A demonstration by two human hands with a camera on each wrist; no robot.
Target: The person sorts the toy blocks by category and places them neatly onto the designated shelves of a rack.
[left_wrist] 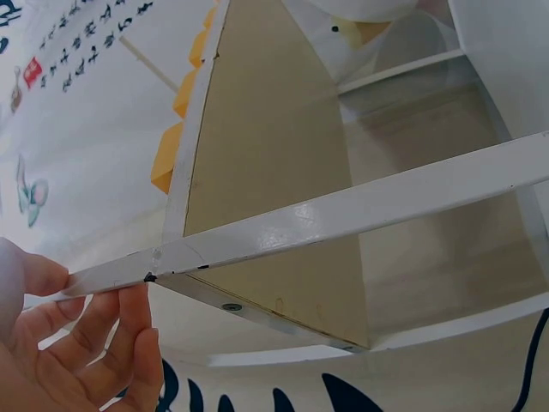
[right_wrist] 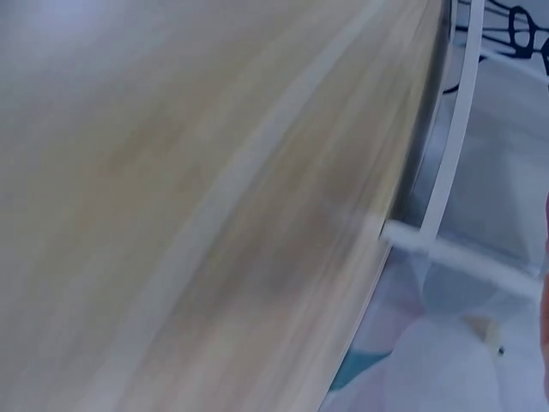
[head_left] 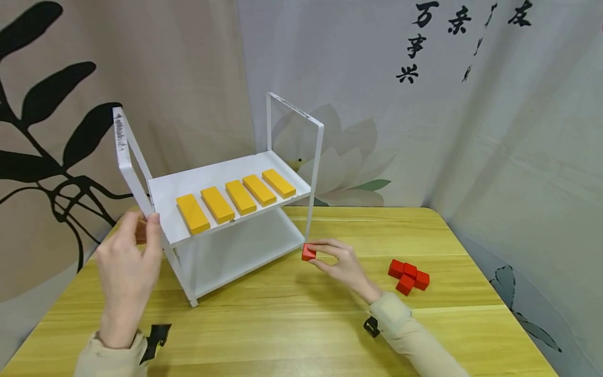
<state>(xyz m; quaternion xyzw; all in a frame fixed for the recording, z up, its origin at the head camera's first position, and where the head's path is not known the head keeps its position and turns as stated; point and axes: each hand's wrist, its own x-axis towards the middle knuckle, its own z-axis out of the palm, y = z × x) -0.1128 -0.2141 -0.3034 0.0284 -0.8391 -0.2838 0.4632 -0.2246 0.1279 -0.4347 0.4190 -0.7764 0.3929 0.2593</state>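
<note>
A white two-tier rack point(head_left: 237, 251) stands on the table, its upper shelf point(head_left: 188, 183) bearing a row of several yellow blocks point(head_left: 240, 197). My left hand point(head_left: 129, 256) grips the rack's left front post between thumb and fingers. The left wrist view shows that hand point(left_wrist: 94, 343) on the white frame bar point(left_wrist: 283, 227) from the side. Beside the rack's right front post, my right hand point(head_left: 341, 264) pinches a small red cube point(head_left: 308, 252) between thumb and fingers. Only a sliver of a finger point(right_wrist: 545, 330) appears at the edge of the right wrist view, with the cube out of sight there.
Several red cubes point(head_left: 410, 276) lie clustered on the wooden table point(head_left: 282, 330), to the right of my right hand. Behind the table hangs a printed curtain point(head_left: 353, 63). The rack's side frames rise above its upper shelf at both ends.
</note>
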